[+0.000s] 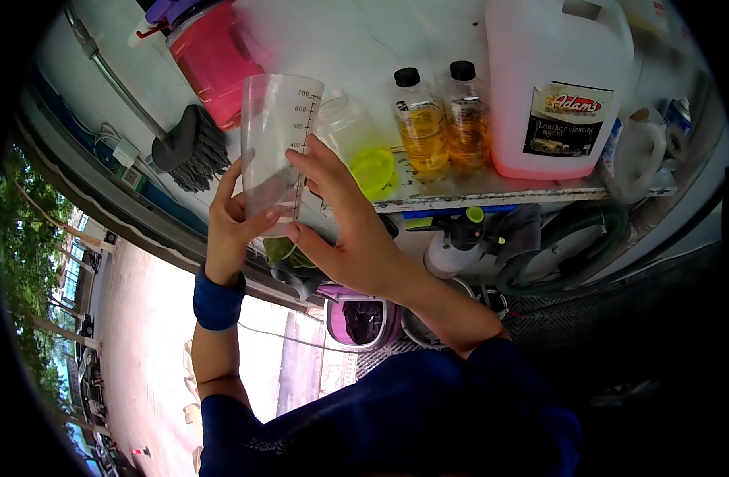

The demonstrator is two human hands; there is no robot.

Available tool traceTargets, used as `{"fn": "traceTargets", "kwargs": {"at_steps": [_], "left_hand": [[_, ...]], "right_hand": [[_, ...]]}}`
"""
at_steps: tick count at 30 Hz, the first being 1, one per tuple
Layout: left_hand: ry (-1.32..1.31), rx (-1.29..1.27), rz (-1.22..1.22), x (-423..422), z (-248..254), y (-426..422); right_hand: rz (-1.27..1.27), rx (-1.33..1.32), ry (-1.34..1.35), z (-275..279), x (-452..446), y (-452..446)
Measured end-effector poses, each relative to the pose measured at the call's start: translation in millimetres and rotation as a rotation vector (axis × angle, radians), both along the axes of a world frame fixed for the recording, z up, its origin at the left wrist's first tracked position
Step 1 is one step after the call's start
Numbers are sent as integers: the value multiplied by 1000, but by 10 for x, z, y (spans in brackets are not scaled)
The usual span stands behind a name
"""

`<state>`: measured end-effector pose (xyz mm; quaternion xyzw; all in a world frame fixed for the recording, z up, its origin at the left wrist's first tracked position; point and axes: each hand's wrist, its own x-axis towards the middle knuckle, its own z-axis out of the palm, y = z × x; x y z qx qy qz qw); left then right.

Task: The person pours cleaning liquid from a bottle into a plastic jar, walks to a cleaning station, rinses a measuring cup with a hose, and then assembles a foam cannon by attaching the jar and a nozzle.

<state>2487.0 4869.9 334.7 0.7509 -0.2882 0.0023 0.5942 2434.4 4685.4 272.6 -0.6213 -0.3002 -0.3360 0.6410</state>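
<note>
A clear plastic measuring cup (277,115) with a printed scale up to 700 is tilted in front of me, and no liquid can be made out in it. My left hand (231,222) grips its lower left side, thumb across the front. On the other side, my right hand (344,219) has its fingertips against the scale and its thumb near the base. Just behind the cup are a clear container (340,119) and a bright yellow-green round piece (372,171). Two black-capped bottles, one with yellow liquid (422,139) and one with amber liquid (467,131), stand farther right.
A large white jug (511,79) labelled leather cleaning agent stands on the worn shelf (523,193). Back left are a pink container (209,60) and a grey mop-like brush (193,147). Below sit a spray bottle (448,256), a green hose (531,274) and a purple bucket (392,322).
</note>
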Motion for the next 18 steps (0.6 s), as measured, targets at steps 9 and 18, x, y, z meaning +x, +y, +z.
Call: {"fn": "traceTargets", "kwargs": {"at_steps": [9,18], "left_hand": [[31,127,36,-57,238,19],[38,264,53,-40,459,48]], "right_hand": [[22,19,-58,18,-13,-22],[10,12,-142,61,9,12]]}}
